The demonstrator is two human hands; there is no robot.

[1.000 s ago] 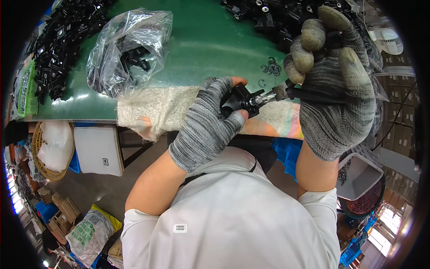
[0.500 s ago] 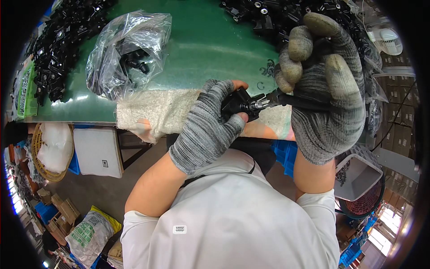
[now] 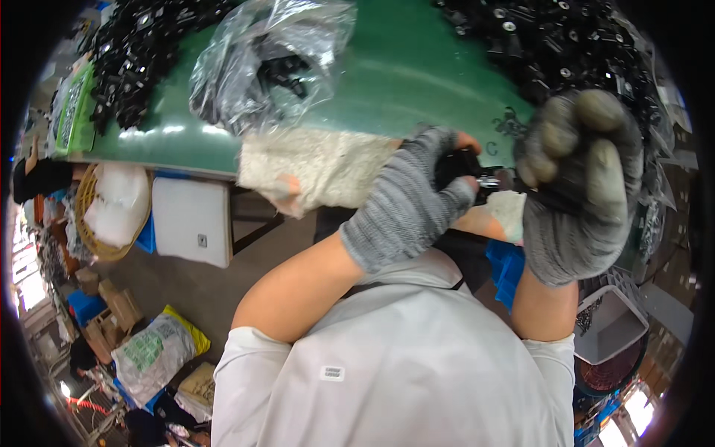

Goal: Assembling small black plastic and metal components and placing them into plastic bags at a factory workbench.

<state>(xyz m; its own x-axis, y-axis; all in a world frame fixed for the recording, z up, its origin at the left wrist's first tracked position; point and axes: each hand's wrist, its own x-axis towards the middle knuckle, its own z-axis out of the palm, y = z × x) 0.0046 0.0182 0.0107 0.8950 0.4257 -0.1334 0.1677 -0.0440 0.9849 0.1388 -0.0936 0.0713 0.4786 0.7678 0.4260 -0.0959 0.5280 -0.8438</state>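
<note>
My left hand, in a striped grey knit glove with bare fingertips, is closed around a small black part. My right hand, gloved and worn yellowish at the fingers, curls around a black-handled tool. Bright metal shows between the two hands, where the tool meets the part; blur hides the exact contact. Both hands are over the near edge of the green table. Just beyond them lie a single C-shaped retaining ring and a small cluster of dark rings.
A pale cloth drapes over the table's near edge. Beyond it sits a clear plastic bag with black parts inside. Piles of black parts stand far left and far right. A grey bin is at the lower right.
The view has shifted, so table and hands appear farther right. Both hands remain closed on the part and the tool and have come a little closer together.
</note>
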